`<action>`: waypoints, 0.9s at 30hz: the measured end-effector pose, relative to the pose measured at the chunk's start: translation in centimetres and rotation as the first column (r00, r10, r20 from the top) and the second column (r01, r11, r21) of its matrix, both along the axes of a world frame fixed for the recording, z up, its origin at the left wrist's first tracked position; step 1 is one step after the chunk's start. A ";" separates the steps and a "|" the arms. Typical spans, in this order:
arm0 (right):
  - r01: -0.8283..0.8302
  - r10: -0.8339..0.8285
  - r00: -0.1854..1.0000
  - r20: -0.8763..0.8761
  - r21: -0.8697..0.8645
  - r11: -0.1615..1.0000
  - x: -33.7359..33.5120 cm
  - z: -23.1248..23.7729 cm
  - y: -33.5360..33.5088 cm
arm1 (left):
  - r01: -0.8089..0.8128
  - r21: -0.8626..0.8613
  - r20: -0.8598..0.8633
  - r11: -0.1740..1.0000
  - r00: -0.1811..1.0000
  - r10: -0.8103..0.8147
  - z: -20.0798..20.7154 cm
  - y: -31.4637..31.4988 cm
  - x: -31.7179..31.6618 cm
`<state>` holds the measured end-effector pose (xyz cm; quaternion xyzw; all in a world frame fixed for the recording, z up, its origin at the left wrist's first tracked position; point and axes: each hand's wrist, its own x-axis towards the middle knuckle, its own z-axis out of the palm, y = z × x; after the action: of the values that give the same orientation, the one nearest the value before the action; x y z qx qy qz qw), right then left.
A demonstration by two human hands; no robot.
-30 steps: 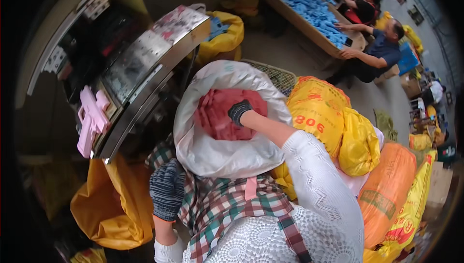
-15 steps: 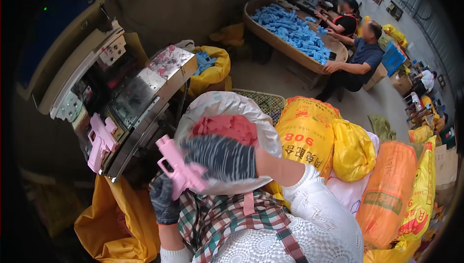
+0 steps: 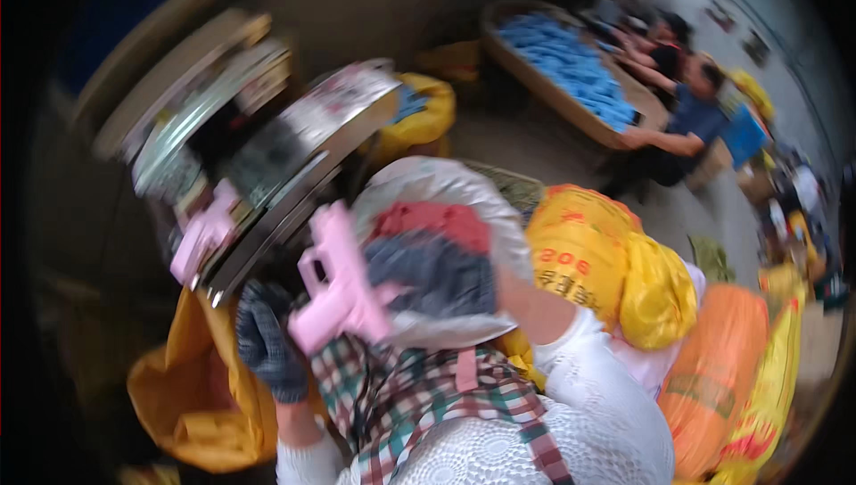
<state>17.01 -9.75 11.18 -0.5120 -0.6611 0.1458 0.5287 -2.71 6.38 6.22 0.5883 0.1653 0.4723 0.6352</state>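
A pink toy gun (image 3: 334, 293), two of its parts touching the gloved fingers, hangs just above my lap. My right hand (image 3: 437, 275), in a dark grey knitted glove, grips it from the right side. Behind that hand, a white sack (image 3: 406, 182) stands with its mouth spread and red pieces (image 3: 437, 222) inside. My left hand (image 3: 267, 342), gloved alike, is apart from the toy, to its left. Its fingers point up, somewhat blurred, with nothing seen in them. Another pink toy gun (image 3: 205, 231) lies at the front edge of the machine (image 3: 294, 191).
An orange-yellow sack (image 3: 201, 396) gapes at the lower left. Full yellow sacks (image 3: 580, 249) and an orange sack (image 3: 718, 338) crowd my right. Farther off, two people sit at a long tub (image 3: 553, 97) of blue pieces. A yellow bag (image 3: 419, 119) stands behind the machine.
My left hand has let go of the toy gun and moved left. My right hand has turned the toy more upright. The whole view has shifted and blurred.
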 end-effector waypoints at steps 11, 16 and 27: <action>0.222 -0.188 0.967 0.171 -0.203 0.954 0.7 0.0 0.6 | 0.061 0.880 -0.443 0.471 0.463 0.767 6.1 12.0 1.4; 0.265 -0.244 0.955 0.168 -0.118 0.957 1.3 1.5 4.5 | 0.276 0.865 -0.489 0.420 0.271 0.829 8.7 11.9 1.9; -0.078 0.088 0.869 0.487 -0.040 0.996 5.7 1.2 21.4 | 0.098 0.898 -0.425 0.429 -0.063 0.903 -0.2 10.3 -16.4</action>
<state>22.71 11.63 12.34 -0.5082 -0.7931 0.0405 0.3333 -19.06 16.69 5.99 0.8197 0.5205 0.1851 -0.1517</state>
